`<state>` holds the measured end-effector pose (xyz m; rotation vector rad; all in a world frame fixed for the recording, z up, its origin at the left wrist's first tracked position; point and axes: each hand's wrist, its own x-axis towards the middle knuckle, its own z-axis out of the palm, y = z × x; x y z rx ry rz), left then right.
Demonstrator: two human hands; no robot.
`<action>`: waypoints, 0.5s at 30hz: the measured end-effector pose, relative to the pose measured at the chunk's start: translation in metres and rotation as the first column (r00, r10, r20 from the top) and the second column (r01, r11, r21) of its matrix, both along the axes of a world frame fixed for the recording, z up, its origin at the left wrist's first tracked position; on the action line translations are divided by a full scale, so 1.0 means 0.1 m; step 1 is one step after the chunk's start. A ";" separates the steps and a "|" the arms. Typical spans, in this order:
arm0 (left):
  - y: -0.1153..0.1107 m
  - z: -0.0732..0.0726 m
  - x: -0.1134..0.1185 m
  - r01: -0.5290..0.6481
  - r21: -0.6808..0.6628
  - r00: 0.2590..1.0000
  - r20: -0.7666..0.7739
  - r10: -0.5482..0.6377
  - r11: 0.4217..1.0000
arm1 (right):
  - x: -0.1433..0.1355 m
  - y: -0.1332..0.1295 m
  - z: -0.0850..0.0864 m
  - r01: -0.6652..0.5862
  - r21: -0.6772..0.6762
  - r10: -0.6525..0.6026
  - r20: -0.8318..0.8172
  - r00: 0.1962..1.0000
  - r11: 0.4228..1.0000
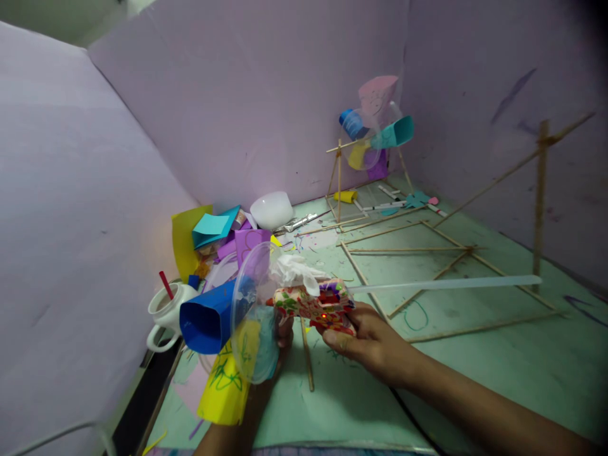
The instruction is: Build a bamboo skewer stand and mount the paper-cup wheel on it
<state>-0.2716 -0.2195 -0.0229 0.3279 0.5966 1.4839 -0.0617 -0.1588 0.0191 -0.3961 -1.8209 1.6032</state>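
The wheel (255,313), two clear discs with paper cups between, is left of centre in the lower half of the frame. Its near disc stands roughly upright, seen at a slant, with its long axis running up and down. A blue cup (206,323) juts left from it and a yellow cup (223,389) points down. The left hand (285,332) grips the wheel from behind; the disc hides most of its grasp, but some fingers show curled at the right edge.

The glue gun (316,307) is just right of the wheel, near the middle of the frame. The right hand (375,348) is closed around its handle. The gun lies nearly level, its nose toward the wheel and its long glue stick (446,284) running out to the right. So the wheel is left of the right hand, beyond the gun's nose, and the left hand is the nearer; whether nose and disc touch, I cannot tell.

Behind the gun is a crumpled tissue (297,269). A mug (173,310) is at the left, with paper scraps (216,228) and a white bowl (272,210) above. Stick frames (468,250) spread over the right, and a second wheel (363,139) is mounted at upper right.
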 end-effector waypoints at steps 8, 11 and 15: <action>-0.01 0.05 0.11 -0.075 0.053 0.997 0.011 0.074 0.996 | 0.00 0.00 0.03 -0.006 -0.016 0.006 0.005 1.000 1.000; 0.00 0.07 0.14 -0.097 0.047 0.995 0.009 0.097 0.994 | -0.01 0.00 0.02 -0.011 -0.028 0.011 0.002 1.000 1.000; 0.00 0.05 0.12 -0.112 0.035 0.994 0.011 0.112 0.993 | -0.01 0.01 0.01 -0.014 -0.016 0.015 0.001 1.000 1.000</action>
